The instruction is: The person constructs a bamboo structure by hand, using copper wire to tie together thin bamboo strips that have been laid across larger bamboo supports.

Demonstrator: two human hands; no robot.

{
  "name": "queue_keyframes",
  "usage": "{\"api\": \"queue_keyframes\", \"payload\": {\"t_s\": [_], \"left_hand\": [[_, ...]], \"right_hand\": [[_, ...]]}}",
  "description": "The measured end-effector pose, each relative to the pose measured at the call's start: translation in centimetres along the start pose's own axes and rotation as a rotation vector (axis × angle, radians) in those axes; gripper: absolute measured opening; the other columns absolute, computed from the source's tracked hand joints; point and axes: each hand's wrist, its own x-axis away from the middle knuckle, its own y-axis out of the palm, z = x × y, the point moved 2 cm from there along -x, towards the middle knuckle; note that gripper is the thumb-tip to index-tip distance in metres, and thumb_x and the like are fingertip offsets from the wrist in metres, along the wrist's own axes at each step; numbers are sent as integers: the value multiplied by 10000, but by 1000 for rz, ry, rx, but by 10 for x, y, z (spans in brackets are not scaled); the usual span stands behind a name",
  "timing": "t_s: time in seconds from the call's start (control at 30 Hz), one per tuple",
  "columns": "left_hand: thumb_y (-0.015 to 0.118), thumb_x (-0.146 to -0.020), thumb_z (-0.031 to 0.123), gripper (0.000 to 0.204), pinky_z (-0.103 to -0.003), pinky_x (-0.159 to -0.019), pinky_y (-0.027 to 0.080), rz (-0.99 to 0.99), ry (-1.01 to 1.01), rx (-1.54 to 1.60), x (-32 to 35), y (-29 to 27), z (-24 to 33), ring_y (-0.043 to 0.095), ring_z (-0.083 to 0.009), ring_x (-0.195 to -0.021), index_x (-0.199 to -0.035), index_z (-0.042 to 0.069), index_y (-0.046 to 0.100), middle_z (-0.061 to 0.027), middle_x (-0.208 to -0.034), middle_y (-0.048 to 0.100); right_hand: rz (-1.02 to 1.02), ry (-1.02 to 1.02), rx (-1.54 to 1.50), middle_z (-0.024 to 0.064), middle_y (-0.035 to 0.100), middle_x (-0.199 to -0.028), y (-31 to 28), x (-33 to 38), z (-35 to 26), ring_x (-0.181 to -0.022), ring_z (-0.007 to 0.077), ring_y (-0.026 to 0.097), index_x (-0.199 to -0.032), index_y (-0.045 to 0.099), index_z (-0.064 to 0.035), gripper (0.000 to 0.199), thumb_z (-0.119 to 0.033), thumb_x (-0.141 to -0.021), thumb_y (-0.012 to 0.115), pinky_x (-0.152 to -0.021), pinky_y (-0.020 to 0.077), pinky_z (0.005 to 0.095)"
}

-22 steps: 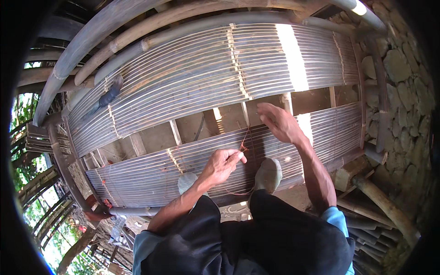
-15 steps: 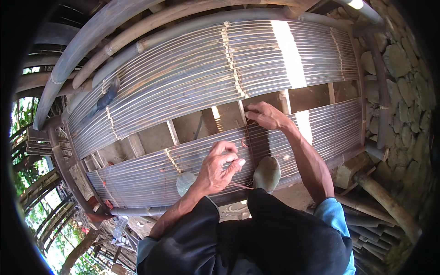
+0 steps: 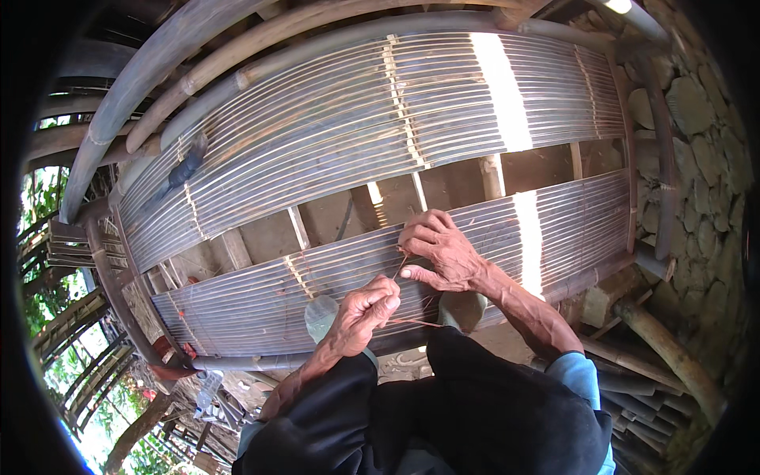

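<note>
- Dark bundle: on the upper slats, near their left end.
- Left hand: fingers curled closed, pinching the reddish cord.
- Cord: between the hands, above the lower slats.
- Right hand: fingers bent, thumb apart; cannot tell whether they grip the cord.

Smooth bamboo slats, rough stone wall, matt cloth trousers

from my head, the fisheye looks down over my lap, past my left hand and right hand, to the far slatted panel.
</note>
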Motion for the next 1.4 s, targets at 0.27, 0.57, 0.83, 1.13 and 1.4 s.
{"api": "queue_keyframes", "payload": {"t_s": [0.27, 0.57, 0.83, 1.13, 1.4], "left_hand": [[557, -1040, 173, 375, -314, -731, 377, 3, -48, -136, 0, 5, 10, 441, -185, -801, -717, -2, 479, -41, -748, 436], [691, -883, 106, 127, -394, -921, 473, -91, 220, -488, -15, -14, 57, 608, -279, -1005, -827, -8, 684, -112, -926, 645], [714, -837, 143, 111, -463, -1013, 451, 362, 553, -1137, -74, -134, 162, 570, -281, -1164, -912, 66, 690, -92, -1132, 652], [742, -915, 191, 331, -425, -1060, 425, 819, 877, -1603, -119, -196, 237, 568, -288, -1205, -1223, 81, 690, -90, -1249, 629], [710, -931, 406, 522, -454, -1094, 369, 942, 688, -1761, -140, -271, 265, 525, -306, -1286, -1384, 174, 592, -107, -1347, 590]], "right_hand": [[42, 38, -95, 107, 482, -716, 20, 2, 7, -748, 312, 517, -723, 532, -58, 421, -407, -872, 715, -756, 419, 432], [-85, -5, -72, 89, 547, -747, -13, 17, -23, -776, 299, 571, -806, 563, -72, 344, -369, -880, 719, -800, 467, 411], [941, 1025, -513, 31, 678, -815, -114, 200, -47, -686, 119, 666, -1064, 636, -48, 196, -92, -903, 739, -620, 558, 263], [1956, 896, -729, 33, 660, -864, -134, 520, -206, -808, 145, 651, -1080, 650, -57, 212, -248, -1020, 579, -721, 532, 261], [607, 2578, -337, 117, 672, -885, 24, 633, -389, -791, 304, 676, -968, 656, -80, 320, -394, -909, 678, -711, 562, 466]]}}
